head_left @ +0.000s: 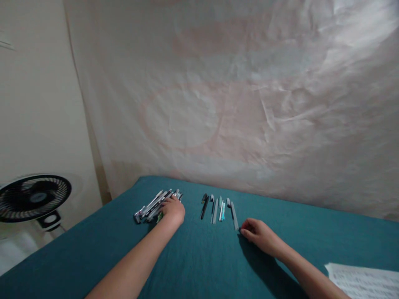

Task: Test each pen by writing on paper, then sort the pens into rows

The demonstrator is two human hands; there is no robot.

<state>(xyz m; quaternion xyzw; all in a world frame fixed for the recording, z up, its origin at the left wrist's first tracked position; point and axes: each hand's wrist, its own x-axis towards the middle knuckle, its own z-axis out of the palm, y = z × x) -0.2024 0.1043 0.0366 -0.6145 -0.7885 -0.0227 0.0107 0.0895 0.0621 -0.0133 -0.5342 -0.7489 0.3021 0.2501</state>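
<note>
A heap of pens (153,205) lies on the teal table (199,261) at the far left. My left hand (173,210) rests on the right end of that heap, fingers curled over the pens. To the right, several pens (218,207) lie side by side in a row. My right hand (259,235) sits just right of the row, its fingertips pinched at the near end of the rightmost grey pen (234,215).
A black fan (33,198) stands off the table's left side. A printed sheet of paper (364,280) lies at the table's near right corner. A crumpled pale sheet (237,95) hangs as a backdrop behind the table.
</note>
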